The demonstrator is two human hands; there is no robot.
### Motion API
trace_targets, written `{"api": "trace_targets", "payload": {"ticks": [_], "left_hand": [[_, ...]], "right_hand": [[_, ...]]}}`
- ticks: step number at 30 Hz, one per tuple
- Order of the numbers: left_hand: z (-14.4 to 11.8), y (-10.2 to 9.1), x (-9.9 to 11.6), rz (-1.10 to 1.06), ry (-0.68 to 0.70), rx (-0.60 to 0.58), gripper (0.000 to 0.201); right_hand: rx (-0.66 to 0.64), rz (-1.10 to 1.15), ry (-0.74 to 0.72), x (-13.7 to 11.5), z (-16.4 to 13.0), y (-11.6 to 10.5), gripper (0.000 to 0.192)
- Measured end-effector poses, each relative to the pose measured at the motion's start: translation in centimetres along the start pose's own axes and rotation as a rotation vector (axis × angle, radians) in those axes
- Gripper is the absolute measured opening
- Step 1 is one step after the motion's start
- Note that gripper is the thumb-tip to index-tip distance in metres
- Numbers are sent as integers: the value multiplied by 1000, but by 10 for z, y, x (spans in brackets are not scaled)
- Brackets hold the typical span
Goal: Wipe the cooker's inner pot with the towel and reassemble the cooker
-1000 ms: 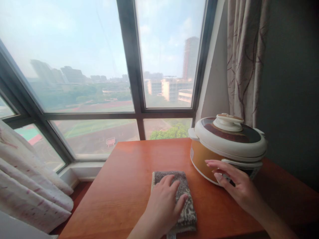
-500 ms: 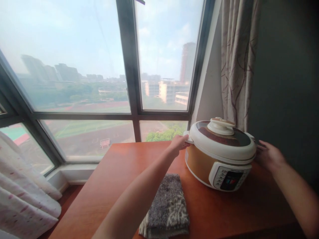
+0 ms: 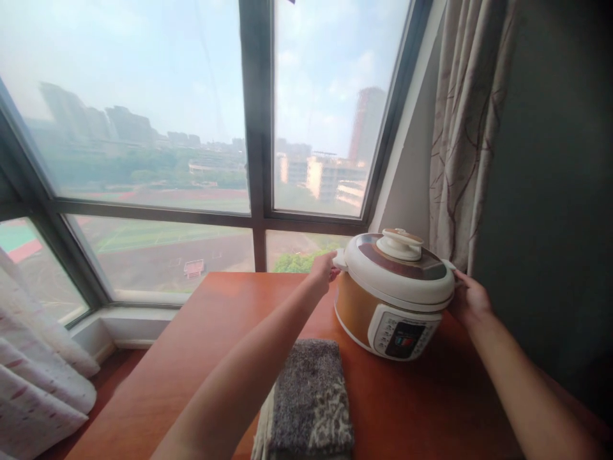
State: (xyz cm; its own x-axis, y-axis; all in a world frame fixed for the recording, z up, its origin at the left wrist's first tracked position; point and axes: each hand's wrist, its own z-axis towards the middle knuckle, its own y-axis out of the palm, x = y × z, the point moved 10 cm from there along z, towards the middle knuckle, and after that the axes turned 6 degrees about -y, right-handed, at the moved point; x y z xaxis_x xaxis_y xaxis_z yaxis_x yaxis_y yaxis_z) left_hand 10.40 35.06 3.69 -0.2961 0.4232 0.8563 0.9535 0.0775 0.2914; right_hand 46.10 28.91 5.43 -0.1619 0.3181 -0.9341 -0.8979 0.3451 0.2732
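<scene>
A gold and white electric cooker [image 3: 387, 306] stands upright at the right of the wooden table, its control panel facing me at an angle. Its lid, with a white and gold knob [image 3: 400, 244] on top, is on. My left hand [image 3: 325, 271] is closed round the white side handle [image 3: 340, 259] at the cooker's left. On the other side, my right hand [image 3: 469, 299] grips the right handle, mostly hidden behind its fingers. Whether the base rests fully on the table I cannot tell. A folded grey patterned towel [image 3: 313, 390] lies in front, partly behind my left forearm.
The reddish-brown table [image 3: 230, 319] reaches to large windows [image 3: 158, 128] with a dark frame. A patterned curtain [image 3: 462, 140] hangs behind the cooker, beside a dark wall [image 3: 550, 172]. Another pale curtain [image 3: 38, 370] is at the lower left.
The cooker has shifted left, nearer the towel's side of the table, with my left hand still on its handle. My right hand has come in from beside the right handle to hold it.
</scene>
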Motion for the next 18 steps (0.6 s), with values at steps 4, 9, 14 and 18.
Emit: {"api": "trace_targets", "payload": {"ticks": [4, 9, 14, 18], "left_hand": [[3, -39, 20, -125, 46, 63, 30], [-2, -94, 43, -273, 151, 155, 23], [-16, -157, 65, -391, 328, 295, 28], [-28, -217, 85, -409, 444, 431, 23]], "right_hand": [[-66, 122, 31, 19, 0, 54, 26], [-168, 214, 6, 31, -6, 122, 27], [-285, 250, 8, 42, -19, 197, 27], [-368, 304, 31, 51, -40, 258, 23]]}}
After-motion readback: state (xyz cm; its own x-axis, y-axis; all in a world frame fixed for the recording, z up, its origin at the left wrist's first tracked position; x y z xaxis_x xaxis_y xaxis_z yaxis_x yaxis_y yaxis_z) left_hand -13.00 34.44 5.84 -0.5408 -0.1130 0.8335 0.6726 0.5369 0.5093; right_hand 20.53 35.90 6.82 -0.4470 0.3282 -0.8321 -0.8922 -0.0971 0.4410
